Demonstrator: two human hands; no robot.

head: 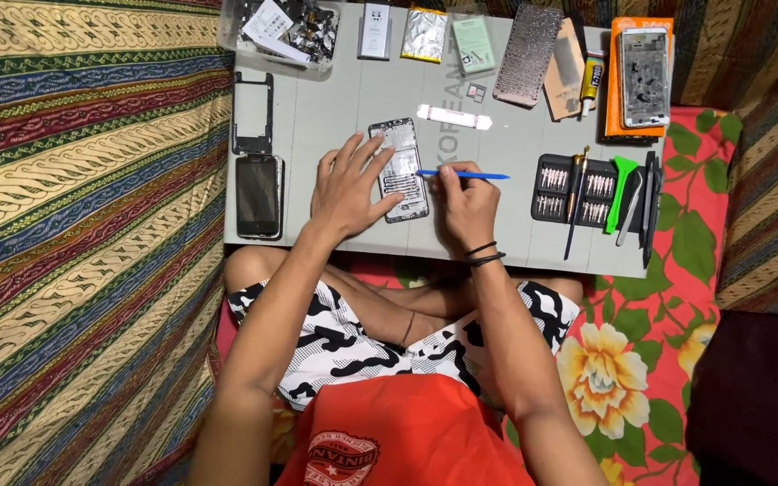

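The left hand (pixel 346 184) lies flat, pressing the opened phone (pixel 400 170) at the middle of the grey bench (pixel 335 117). The right hand (pixel 465 205), at the phone's 3 o'clock, pinches a thin blue pry tool (pixel 465 175). The phone looks light, stiff and fragile inside; it is best held by its edges.
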